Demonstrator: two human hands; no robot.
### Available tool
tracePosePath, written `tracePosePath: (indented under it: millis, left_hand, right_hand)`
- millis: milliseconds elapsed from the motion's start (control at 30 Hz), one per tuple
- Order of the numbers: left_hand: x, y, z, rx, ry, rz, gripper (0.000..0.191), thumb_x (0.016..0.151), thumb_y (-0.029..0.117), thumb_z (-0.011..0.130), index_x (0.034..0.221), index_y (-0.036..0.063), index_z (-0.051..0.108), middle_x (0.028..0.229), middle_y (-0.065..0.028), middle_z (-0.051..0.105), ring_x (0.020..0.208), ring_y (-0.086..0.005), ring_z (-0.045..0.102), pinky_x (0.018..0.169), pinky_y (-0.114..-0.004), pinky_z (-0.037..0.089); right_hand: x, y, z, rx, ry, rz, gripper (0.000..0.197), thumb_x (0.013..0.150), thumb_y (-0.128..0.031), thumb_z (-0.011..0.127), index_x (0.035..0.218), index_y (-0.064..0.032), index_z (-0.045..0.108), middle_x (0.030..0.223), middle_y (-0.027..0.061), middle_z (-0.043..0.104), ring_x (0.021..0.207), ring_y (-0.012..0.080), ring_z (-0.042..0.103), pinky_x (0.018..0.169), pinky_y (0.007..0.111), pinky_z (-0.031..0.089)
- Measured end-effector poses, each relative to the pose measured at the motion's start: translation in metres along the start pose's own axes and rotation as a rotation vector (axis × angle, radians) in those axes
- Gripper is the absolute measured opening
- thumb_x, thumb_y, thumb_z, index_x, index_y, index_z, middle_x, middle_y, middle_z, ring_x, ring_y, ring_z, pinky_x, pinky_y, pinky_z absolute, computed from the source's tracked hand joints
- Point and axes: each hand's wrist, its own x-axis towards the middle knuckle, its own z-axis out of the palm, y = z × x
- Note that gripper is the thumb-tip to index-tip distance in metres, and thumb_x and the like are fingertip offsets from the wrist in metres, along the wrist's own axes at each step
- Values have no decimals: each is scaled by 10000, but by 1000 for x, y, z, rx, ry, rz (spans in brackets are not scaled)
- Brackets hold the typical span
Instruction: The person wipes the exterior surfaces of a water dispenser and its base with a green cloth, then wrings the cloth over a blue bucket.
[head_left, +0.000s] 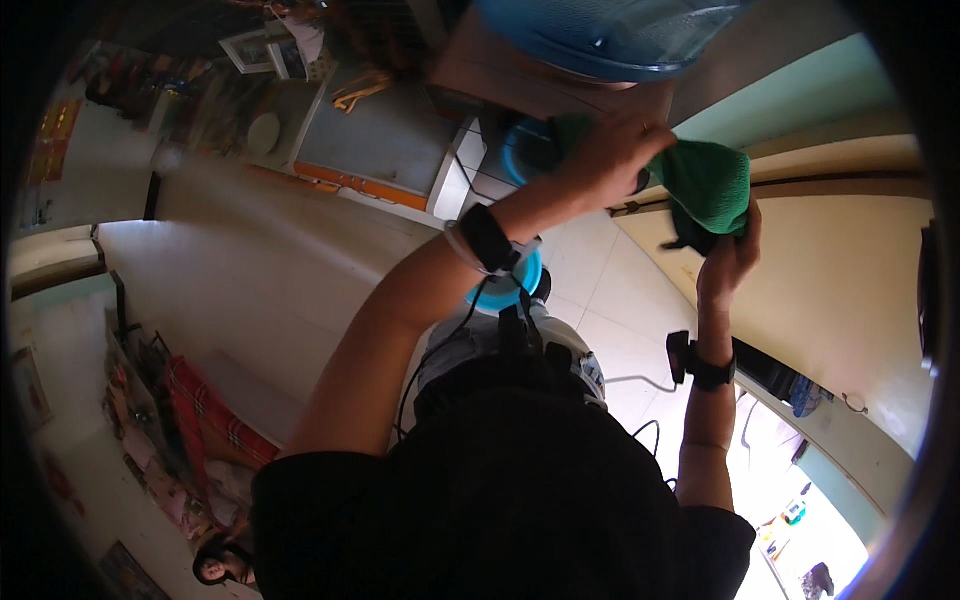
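A green cloth (709, 184) is stretched between my two hands, in front of the cream door. My left hand (615, 161) grips its left end, with part of the cloth showing beyond the hand. My right hand (739, 251) holds the other end from below, its fingers partly hidden by the cloth. Something dark shows just under the cloth near my right hand; I cannot tell what it is. Above my left hand is a large blue, clear plastic water bottle (615, 45).
A blue basin (534, 274) is low by my legs, and another blue round container (514, 161) lies beyond my left hand. A grey-topped cabinet (375, 142) with an orange edge stands left. The cream door (832, 262) is at right. Another person (217, 562) is at lower left.
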Motion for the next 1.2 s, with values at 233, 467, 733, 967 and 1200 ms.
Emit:
tracePosePath:
  millis: [233, 467, 733, 967, 1200]
  left_hand:
    - [-34, -22, -72, 518, -113, -65, 570, 627, -81, 632, 1164, 91, 549, 1264, -126, 448, 1121, -308, 450, 913, -428, 339]
    - [-61, -69, -118, 495, 225, -233, 405, 592, -105, 591, 951, 80, 559, 1015, -108, 567, 943, -302, 565, 778, -377, 442]
    - [-70, -97, -161, 210, 426, -492, 328, 748, -94, 488, 1029, 59, 563, 990, -114, 626, 954, -261, 603, 827, -323, 453]
    - [-71, -86, -123, 280, -86, -220, 349, 790, -8, 475, 1129, 46, 537, 1289, -112, 492, 1266, -267, 396, 1076, -438, 258]
    - [-38, -30, -29, 95, -197, -203, 368, 879, 294, 545, 1152, 49, 566, 1372, -100, 412, 1318, -236, 312, 1098, -442, 145]
  right_hand:
    - [3, 18, 74, -941, -628, -709, 751, 679, -317, 716, 1338, -130, 407, 1438, 180, 262, 1319, 386, 239, 1032, 576, 192]
    - [-12, 18, 155, -1134, -513, -823, 629, 749, -322, 635, 1315, -134, 434, 1402, 211, 314, 1311, 404, 263, 1017, 595, 216]
    - [-17, 1, 254, -1067, -664, -889, 703, 833, -528, 505, 1341, -57, 387, 1411, 232, 295, 1311, 420, 244, 1011, 628, 186]
    - [-10, 7, 163, -889, -671, -870, 601, 807, -516, 538, 1159, -30, 564, 1398, 197, 344, 1328, 347, 266, 1061, 543, 188]
    - [14, 24, 44, -842, -665, -571, 646, 804, -392, 608, 1297, -19, 422, 1454, 181, 242, 1364, 312, 197, 1094, 502, 108]
